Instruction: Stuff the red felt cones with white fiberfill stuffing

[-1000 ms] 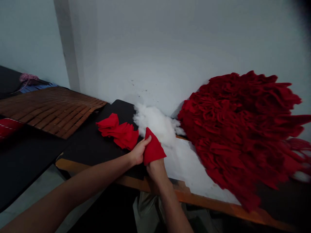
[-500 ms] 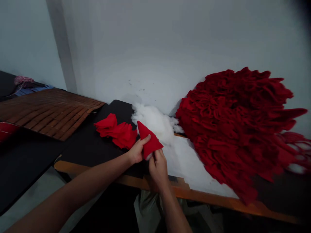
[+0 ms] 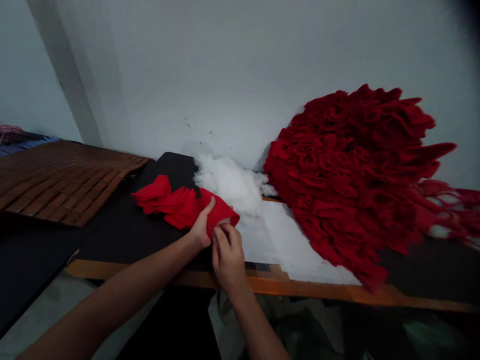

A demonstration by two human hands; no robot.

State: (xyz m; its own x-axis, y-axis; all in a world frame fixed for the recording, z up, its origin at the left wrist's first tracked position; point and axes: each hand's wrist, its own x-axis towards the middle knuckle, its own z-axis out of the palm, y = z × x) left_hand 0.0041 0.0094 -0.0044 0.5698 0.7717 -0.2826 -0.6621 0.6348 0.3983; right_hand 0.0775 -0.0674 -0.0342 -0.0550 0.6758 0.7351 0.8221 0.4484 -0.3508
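My left hand [image 3: 201, 226] and my right hand [image 3: 228, 258] meet at the table's front, both pinching a folded piece of red felt [image 3: 222, 214]. Its pointed tip is out of sight, and its left end touches a loose heap of red felt pieces [image 3: 161, 196] lying on the black tabletop [image 3: 123, 235]. White fibre stuffing [image 3: 225, 182] lies just behind my hands. A little stuffing may show at the felt's edge, but I cannot tell.
A large shaggy mass of layered red felt [image 3: 348, 170] leans against the white wall [image 3: 240, 65] at right, over a white sheet [image 3: 273, 240]. An orange wooden edge [image 3: 150, 274] runs along the table front. A brown slatted mat [image 3: 63, 180] lies at left.
The red felt piece has dropped from an upright cone to a flatter fold leaning left against the heap. My hands have come closer together, and the view has shifted.
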